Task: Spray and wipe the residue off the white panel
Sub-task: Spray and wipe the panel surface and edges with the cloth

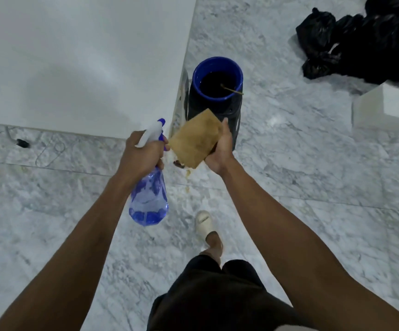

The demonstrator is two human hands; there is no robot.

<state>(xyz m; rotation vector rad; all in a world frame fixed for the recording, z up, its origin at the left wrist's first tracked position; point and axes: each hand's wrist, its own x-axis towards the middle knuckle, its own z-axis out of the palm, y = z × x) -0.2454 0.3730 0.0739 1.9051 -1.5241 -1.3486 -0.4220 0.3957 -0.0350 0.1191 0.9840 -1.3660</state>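
A large white panel (74, 63) forms the top of a counter at the upper left, and its narrow side face (179, 108) drops to the floor with brownish residue on it. My left hand (141, 154) is shut on a clear blue spray bottle (148, 199), whose white and blue nozzle points at the panel's corner. My right hand (218, 149) holds a folded tan cloth (196, 139) just right of the nozzle, close to that corner. Brown drips (187, 174) mark the marble floor below the cloth.
A blue bucket (217, 78) of dark water stands on the floor beside the panel's corner. Black bin bags (361, 44) lie at the upper right, with a white box (385, 108) below them. A cable and plug (22, 143) lie at the left. My sandalled foot (205, 225) is below my hands.
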